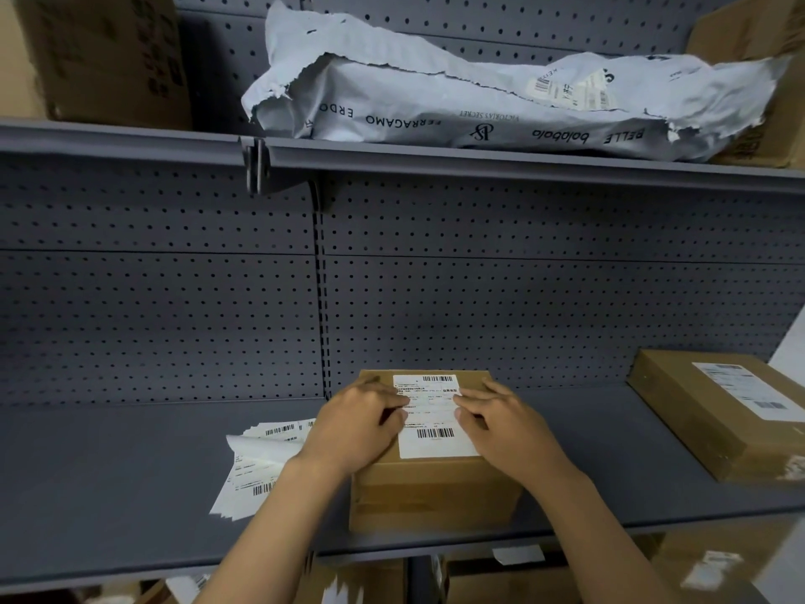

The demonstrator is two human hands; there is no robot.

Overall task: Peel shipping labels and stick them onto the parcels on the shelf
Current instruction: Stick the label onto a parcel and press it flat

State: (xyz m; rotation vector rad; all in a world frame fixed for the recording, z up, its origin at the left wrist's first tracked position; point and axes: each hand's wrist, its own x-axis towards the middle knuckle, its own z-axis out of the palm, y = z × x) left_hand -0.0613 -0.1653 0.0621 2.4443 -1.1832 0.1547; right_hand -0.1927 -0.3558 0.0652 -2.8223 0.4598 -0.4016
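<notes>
A brown cardboard parcel stands on the grey shelf in front of me. A white shipping label with barcodes lies flat on its top. My left hand presses on the label's left edge, fingers spread and flat. My right hand presses on the label's right edge the same way. A loose stack of white labels lies on the shelf to the left of the parcel, its top sheet curled up at a corner. A second brown parcel with a label on it sits at the right end of the shelf.
A torn grey mailer bag lies on the upper shelf between brown cartons at the far left and far right. The perforated back panel closes the shelf behind. More cartons show below the shelf's front edge.
</notes>
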